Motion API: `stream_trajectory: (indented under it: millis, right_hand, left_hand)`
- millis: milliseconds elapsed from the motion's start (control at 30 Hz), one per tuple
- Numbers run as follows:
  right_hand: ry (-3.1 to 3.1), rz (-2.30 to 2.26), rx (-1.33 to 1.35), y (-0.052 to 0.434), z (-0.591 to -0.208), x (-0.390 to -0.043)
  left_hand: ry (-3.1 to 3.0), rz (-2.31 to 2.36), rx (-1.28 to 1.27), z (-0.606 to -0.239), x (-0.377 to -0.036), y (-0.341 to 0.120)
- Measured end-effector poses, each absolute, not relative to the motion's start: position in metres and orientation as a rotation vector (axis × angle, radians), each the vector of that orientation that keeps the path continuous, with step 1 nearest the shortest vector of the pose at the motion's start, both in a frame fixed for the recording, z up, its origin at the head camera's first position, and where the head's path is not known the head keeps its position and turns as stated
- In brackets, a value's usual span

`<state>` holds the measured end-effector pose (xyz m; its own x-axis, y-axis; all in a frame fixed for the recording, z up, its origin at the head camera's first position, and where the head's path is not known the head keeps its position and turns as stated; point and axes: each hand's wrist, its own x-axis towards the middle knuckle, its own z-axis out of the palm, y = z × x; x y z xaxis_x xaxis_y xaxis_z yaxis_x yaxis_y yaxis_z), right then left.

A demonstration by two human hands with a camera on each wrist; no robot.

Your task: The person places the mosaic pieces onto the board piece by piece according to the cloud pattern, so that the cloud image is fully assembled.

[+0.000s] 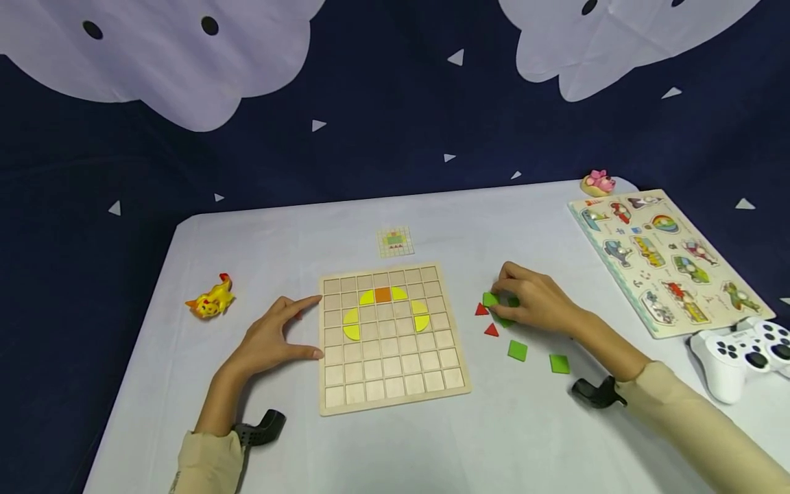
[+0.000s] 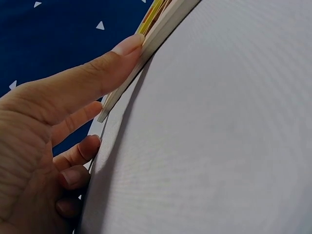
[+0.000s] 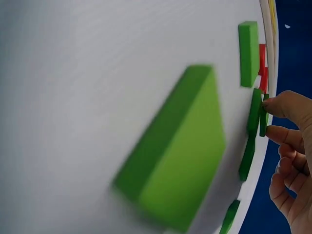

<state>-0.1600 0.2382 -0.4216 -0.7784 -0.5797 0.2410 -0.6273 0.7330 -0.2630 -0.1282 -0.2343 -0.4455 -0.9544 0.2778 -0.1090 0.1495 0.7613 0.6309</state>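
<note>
1. A white-covered table is filling most of the head view, standing in front of a dark blue backdrop with pale cloud shapes.
2. A long picture puzzle board with vehicle pieces is lying at the far right of the table, with a white game controller sitting near its near end.
3. A square wooden grid board is lying in the middle, carrying four yellow curved pieces and one orange square in its far rows.
4. The left hand is resting on the table at the board's left edge, fingers spread and fairly straight; in the left wrist view its fingertip is pressing against the board's side, holding nothing.
5. The right hand is lying right of the board, fingers curled over a cluster of green square tiles; the right wrist view shows thumb and forefinger pinching one tile on edge.
6. Two loose green tiles are lying nearer the person, well apart from the hand.
7. Two red triangle tiles are sitting just left of the right hand.
8. A yellow toy figure is lying at the left.
9. A small pattern card is lying beyond the board.
10. A pink toy is sitting at the far right corner.
</note>
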Motion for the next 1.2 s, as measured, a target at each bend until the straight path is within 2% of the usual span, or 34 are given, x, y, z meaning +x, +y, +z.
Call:
stream_trajectory:
  millis: [233, 733, 1200]
  right_hand:
    - [-2.741, 0.529, 1.061, 0.212, -0.418, -0.164]
    - [-2.680, 0.566, 1.349, 0.105, -0.405, -0.167]
    - [-2.699, 0.402, 1.410, 0.050, -0.412, -0.173]
  left_hand:
    - [2.763, 0.965, 0.346, -0.447, -0.128, -0.235]
    - [2.757, 0.979, 0.366, -0.446, -0.129, -0.235]
    - [2.755, 0.980, 0.360, -0.445, -0.128, -0.236]
